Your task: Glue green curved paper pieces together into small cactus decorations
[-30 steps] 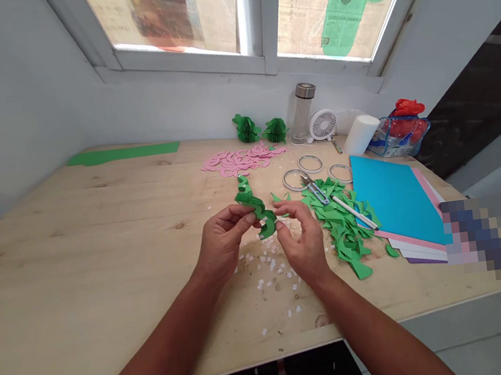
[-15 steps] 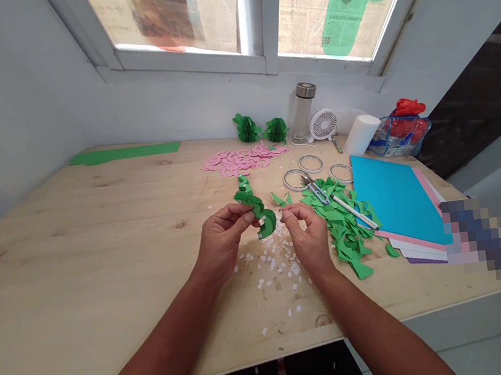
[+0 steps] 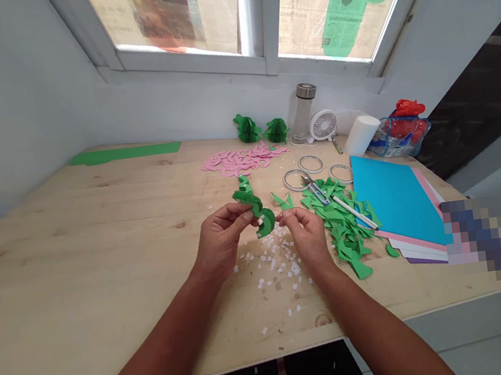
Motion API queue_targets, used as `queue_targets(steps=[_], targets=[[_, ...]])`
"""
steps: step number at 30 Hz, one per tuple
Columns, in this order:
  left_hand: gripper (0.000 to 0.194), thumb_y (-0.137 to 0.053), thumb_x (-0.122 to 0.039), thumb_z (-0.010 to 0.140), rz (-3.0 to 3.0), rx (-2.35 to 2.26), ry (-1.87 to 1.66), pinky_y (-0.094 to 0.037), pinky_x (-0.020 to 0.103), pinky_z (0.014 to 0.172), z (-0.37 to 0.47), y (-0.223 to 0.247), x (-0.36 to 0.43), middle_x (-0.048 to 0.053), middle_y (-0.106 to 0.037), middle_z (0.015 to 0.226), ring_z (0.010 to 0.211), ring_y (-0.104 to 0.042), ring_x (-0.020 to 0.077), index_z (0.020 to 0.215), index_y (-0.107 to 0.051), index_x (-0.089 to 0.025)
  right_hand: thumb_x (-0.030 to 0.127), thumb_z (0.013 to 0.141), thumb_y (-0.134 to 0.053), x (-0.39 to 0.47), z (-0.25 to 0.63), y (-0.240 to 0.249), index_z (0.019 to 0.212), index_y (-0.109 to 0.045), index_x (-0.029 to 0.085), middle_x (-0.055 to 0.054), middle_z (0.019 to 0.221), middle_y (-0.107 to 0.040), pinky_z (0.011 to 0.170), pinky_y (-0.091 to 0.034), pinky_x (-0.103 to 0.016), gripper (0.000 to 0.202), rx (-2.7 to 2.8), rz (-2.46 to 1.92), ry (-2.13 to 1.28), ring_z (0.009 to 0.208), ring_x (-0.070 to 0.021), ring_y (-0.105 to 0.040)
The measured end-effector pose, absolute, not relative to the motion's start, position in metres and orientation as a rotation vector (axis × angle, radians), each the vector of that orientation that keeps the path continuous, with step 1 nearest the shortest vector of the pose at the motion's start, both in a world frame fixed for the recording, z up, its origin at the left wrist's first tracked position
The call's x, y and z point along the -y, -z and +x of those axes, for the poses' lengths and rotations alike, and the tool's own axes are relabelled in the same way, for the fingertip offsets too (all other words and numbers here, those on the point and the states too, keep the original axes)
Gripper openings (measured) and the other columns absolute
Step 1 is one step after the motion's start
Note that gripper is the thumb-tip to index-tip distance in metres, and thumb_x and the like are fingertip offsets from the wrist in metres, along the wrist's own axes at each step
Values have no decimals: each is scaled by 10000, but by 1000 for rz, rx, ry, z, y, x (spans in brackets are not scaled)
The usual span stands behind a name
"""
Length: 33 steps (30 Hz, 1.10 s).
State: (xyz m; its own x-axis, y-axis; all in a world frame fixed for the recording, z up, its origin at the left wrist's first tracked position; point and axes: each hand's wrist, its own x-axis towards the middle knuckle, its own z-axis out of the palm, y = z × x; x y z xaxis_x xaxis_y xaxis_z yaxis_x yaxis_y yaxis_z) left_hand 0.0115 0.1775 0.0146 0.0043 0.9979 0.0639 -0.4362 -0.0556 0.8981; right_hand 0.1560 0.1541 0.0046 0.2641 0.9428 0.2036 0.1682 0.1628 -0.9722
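Note:
My left hand pinches a stack of green paper cutouts with scalloped, curved edges, held above the table. Small white patches show on the cutouts. Just to the right of them, my right hand is closed, thumb against fingertips; whatever it grips is too small to make out. Many tiny white paper bits lie scattered on the wood below both hands. Behind the stack is another curled green paper piece. A heap of green paper scraps lies beside my right hand.
Thread snips, a white pen and tape rolls lie on or near the scraps. Farther back are pink paper cutouts, green paper ornaments, a bottle and a small fan. Coloured sheets lie right.
My right fingertips have dropped slightly beside the green cutouts, still pinched. My left hand keeps its hold on the stack, almost unmoved.

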Motion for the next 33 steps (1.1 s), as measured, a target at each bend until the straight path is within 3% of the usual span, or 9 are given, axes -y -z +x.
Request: queue_targets(steps=[3,7,17,22,33], targets=[[194,-841,-241,550,913,-835,-1426,-491,305,649,11,-15,-177,-3,-648,635,588,-607,152,684,-717,-176,357,806,-544,-155,156,-3,592,-603,202,-37,712,-703,764,-453,-344,270,1203,-1304,-784,759,-217,-637],[187,-833,-241,564,923,-837,-1423,-490,305,655,10,-15,-177,3,-659,651,585,-607,145,691,-716,-169,331,773,-592,-156,157,-2,815,-665,193,-47,849,-719,778,-461,-342,161,1152,-1273,-854,815,-206,-643],[155,-818,-211,575,926,-817,-1418,-476,299,645,10,-14,-179,-4,-655,646,582,-606,143,689,-719,-175,364,876,-470,-156,156,-4,765,-656,191,-43,790,-707,756,-487,-312,277,1188,-1237,-870,817,-192,-648],[142,-813,-217,583,962,-812,-1361,-472,303,646,10,-14,-177,6,-664,649,581,-595,142,673,-714,-169,322,816,-588,-152,155,-6,1053,-647,212,-75,1053,-702,847,-472,-361,269,1353,-1191,-749,1012,-229,-630],[117,-784,-196,607,1019,-877,-1287,-467,279,637,11,-12,-176,13,-665,648,597,-573,134,687,-708,-158,198,746,-579,-147,149,-9,1063,-552,213,-56,997,-669,844,-466,-366,319,1425,-1209,-735,958,-212,-639]])
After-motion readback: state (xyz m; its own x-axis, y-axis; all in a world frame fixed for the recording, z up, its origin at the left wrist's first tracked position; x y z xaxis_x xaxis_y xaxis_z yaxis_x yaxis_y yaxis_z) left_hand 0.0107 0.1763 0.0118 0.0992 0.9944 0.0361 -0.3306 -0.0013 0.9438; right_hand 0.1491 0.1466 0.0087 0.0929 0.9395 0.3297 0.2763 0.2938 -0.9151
